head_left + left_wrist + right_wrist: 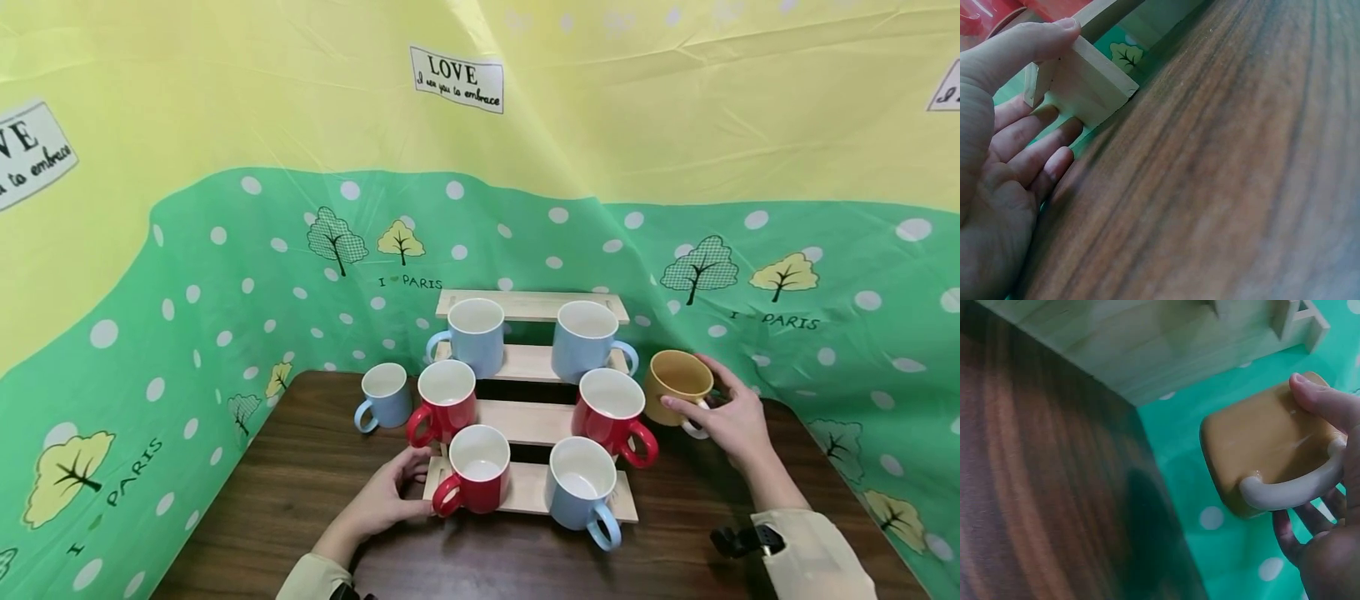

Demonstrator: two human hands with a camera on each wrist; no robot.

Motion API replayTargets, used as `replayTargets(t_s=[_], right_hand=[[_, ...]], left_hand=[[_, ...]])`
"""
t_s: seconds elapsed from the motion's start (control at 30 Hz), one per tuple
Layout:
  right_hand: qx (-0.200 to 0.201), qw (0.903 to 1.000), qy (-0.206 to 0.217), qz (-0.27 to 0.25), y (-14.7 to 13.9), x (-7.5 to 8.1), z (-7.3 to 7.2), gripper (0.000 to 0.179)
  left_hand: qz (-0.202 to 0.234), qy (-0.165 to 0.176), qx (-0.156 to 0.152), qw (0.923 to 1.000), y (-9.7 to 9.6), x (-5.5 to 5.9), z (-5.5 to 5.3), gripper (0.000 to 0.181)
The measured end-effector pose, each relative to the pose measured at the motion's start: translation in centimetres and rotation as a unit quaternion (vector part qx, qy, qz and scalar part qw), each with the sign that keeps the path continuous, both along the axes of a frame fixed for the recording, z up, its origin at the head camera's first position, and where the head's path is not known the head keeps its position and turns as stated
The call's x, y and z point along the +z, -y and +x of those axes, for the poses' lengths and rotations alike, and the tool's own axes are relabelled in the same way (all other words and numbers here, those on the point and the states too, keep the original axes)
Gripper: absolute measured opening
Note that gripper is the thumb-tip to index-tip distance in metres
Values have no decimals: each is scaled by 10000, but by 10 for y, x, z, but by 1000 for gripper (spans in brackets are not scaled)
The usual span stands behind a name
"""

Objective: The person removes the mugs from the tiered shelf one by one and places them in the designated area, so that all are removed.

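Observation:
My right hand (735, 421) grips a mustard-yellow mug (678, 383) with a white handle, right of a stepped wooden rack (525, 421). The right wrist view shows this mug (1266, 440) upright-looking but tilted in frame, thumb on its wall and fingers behind the handle; it appears raised off the table. My left hand (384, 493) holds the rack's lower left end. In the left wrist view the thumb (1035, 44) lies on the step's edge and the fingers reach round its wooden side panel (1094, 81). Beside that hand stands a red mug (480, 475) on the lowest step.
A light-blue mug (581, 483) shares the lowest step. Two red mugs (447, 400) (611, 408) stand one step up, two light-blue mugs (477, 342) (585, 342) above them. Another blue mug (386, 396) is on the dark table (300, 467), left of the rack. Printed cloth (525, 217) hangs behind.

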State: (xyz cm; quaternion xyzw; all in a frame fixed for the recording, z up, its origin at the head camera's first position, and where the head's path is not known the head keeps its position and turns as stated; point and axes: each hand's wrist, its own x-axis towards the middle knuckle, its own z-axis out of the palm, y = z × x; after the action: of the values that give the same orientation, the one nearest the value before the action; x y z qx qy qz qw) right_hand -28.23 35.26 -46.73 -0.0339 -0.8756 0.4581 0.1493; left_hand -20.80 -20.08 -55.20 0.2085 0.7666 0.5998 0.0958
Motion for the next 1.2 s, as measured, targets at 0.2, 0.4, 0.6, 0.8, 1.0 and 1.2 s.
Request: replayTargets(t_s=[0.2,0.4,0.6,0.8,1.0,1.2], right_hand=[[130,9996,198,131,1,-16,-3,103],[191,9993,263,178,1,-26,-3,103],[265,9987,360,246,2,-33,-3,103],[345,9984,389,219,4,-38,-3,103],[441,9982,388,141,6,-40,-4,101],[569,9972,478,54,4,-42,-6,103]], left_hand=[[-34,-15,47,10000,0,0,0,71],[19,-31,16,10000,-1,1,1,71],[82,-69,-17,9999,-1,0,1,71],[59,-62,-26,10000,0,-1,0,70],[18,0,-12,10000,0,-1,0,70],[-15,-53,-45,10000,0,0,0,70]])
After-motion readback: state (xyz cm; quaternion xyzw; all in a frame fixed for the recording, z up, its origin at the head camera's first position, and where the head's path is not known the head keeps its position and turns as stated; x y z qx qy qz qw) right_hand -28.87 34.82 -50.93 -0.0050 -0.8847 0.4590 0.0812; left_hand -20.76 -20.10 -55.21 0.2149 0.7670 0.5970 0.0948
